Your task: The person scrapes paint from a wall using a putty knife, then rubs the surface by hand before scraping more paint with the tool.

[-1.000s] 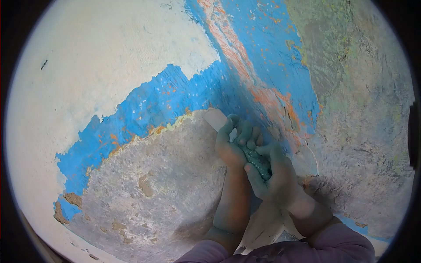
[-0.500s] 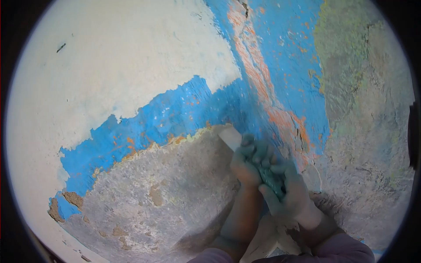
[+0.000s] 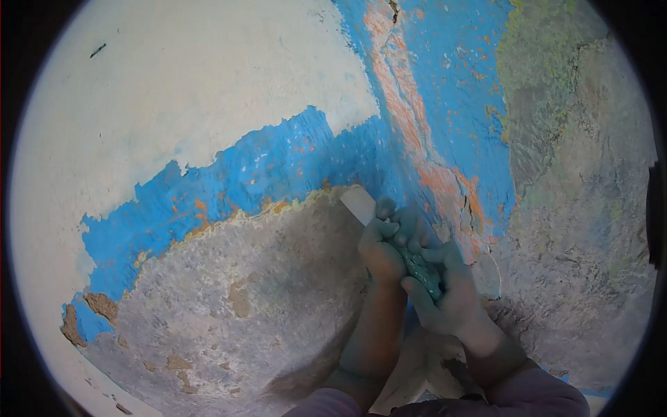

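Both my hands are wrapped round the green handle of a scraper (image 3: 358, 205). My left hand (image 3: 384, 249) grips the front part, close to the pale flat blade. Behind it, my right hand (image 3: 450, 295) closes on the rear of the handle. The blade points up and left, its tip at the ragged yellowish edge where blue paint (image 3: 278, 156) meets bare grey plaster (image 3: 292, 292). I cannot tell whether the tip presses on the wall. Part of the handle is hidden by my fingers.
White paint (image 3: 194, 90) covers the upper left wall. To the right, a cracked strip with orange patches (image 3: 410, 104) runs down the corner through blue paint. Rough grey wall (image 3: 577, 201) lies at far right. Brown broken patches (image 3: 101, 306) show at lower left.
The view has shifted slightly, so the wall sits a little further left and higher. Both hands keep hold of the scraper, whose blade remains near the blue paint's lower edge.
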A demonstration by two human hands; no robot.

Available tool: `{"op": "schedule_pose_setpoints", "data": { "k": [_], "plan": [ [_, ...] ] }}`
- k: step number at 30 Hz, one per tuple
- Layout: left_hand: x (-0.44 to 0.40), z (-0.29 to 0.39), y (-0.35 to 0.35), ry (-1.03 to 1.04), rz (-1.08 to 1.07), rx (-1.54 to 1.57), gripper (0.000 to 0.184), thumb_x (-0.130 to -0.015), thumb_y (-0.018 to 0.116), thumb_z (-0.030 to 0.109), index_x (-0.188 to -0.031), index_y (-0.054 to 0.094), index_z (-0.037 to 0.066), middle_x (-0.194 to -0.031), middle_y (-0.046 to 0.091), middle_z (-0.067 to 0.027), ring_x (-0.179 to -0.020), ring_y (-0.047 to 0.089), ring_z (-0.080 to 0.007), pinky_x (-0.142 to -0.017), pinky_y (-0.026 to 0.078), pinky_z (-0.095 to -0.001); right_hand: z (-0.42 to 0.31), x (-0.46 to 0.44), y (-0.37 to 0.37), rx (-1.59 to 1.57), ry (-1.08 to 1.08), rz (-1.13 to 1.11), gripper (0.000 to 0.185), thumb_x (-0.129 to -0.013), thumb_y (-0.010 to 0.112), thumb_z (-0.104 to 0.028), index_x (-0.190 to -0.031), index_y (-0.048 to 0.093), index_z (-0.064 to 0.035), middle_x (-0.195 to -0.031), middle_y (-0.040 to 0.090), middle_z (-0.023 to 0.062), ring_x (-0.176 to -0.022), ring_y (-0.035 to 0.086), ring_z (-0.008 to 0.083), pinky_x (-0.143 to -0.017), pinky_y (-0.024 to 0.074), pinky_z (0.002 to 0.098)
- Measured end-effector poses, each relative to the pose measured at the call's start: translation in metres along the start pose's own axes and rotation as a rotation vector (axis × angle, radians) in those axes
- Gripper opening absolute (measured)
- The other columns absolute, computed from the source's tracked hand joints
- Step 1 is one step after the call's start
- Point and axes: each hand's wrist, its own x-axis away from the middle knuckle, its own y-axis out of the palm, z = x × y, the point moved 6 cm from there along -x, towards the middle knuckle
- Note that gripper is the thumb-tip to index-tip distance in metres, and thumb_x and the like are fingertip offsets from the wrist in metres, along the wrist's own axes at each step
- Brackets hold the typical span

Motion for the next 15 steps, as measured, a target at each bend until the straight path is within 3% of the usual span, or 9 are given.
{"op": "schedule_pose_setpoints", "data": {
  "k": [3,5,9,11,13,15],
  "plan": [
    [0.005,-0.008,-0.003,-0.044,-0.031,0.017,0.016,-0.069,0.041,0.01,-0.083,0.038,0.015,-0.056,0.034,-0.0007,-0.047,0.034,-0.0146,-0.046,0.033,-0.0295,-0.013,0.003,-0.004,-0.088,-0.05,0.02,0.038,-0.076,0.07,-0.013,-0.103,0.046,-0.0006,-0.088,0.058,0.0214,-0.077,0.062,0.032,-0.065,0.0482,0.0366],
    [-0.009,-0.005,-0.005,-0.043,0.001,0.019,0.016,-0.069,0.041,0.01,-0.084,0.039,0.016,-0.056,0.034,-0.0009,-0.047,0.034,-0.0148,-0.046,0.033,-0.0296,-0.013,-0.006,0.0,0.077,-0.026,-0.023,0.028,-0.083,0.061,-0.002,-0.105,0.043,-0.0002,-0.097,0.055,0.0107,-0.084,0.053,0.0102,-0.071,0.0444,0.0269],
    [-0.001,-0.005,-0.003,-0.041,0.02,-0.009,0.016,-0.068,0.04,0.009,-0.083,0.039,0.015,-0.057,0.034,-0.0015,-0.048,0.034,-0.0154,-0.045,0.032,-0.0303,-0.009,-0.002,-0.002,-0.005,0.031,-0.054,0.029,-0.083,0.063,-0.003,-0.104,0.044,-0.0003,-0.094,0.055,0.0093,-0.082,0.053,0.0098,-0.069,0.0444,0.0267],
    [0.002,-0.005,-0.008,-0.04,-0.039,0.031,0.016,-0.068,0.04,0.009,-0.083,0.039,0.015,-0.057,0.034,-0.0018,-0.047,0.034,-0.0155,-0.045,0.032,-0.0304,-0.02,0.003,-0.005,-0.189,-0.031,-0.072,0.032,-0.083,0.064,-0.006,-0.105,0.042,-0.0007,-0.096,0.056,0.0104,-0.083,0.054,0.0101,-0.07,0.0442,0.0258],
    [0.0,-0.004,-0.005,-0.045,-0.085,0.088,0.017,-0.068,0.04,0.008,-0.083,0.039,0.015,-0.057,0.034,-0.002,-0.047,0.034,-0.0156,-0.044,0.032,-0.0306,-0.014,-0.004,0.005,-0.107,0.026,-0.07,0.033,-0.084,0.065,-0.006,-0.107,0.041,-0.0011,-0.098,0.056,0.0117,-0.085,0.054,0.0103,-0.071,0.0441,0.0255],
    [-0.008,0.0,-0.01,-0.025,0.014,-0.026,0.017,-0.068,0.04,0.008,-0.084,0.039,0.014,-0.057,0.034,-0.0027,-0.047,0.034,-0.0162,-0.045,0.032,-0.0307,-0.008,0.003,0.005,-0.025,0.109,-0.068,0.035,-0.084,0.065,-0.007,-0.108,0.04,-0.0016,-0.1,0.057,0.013,-0.088,0.054,0.0105,-0.073,0.0441,0.0252]
  ]
}}
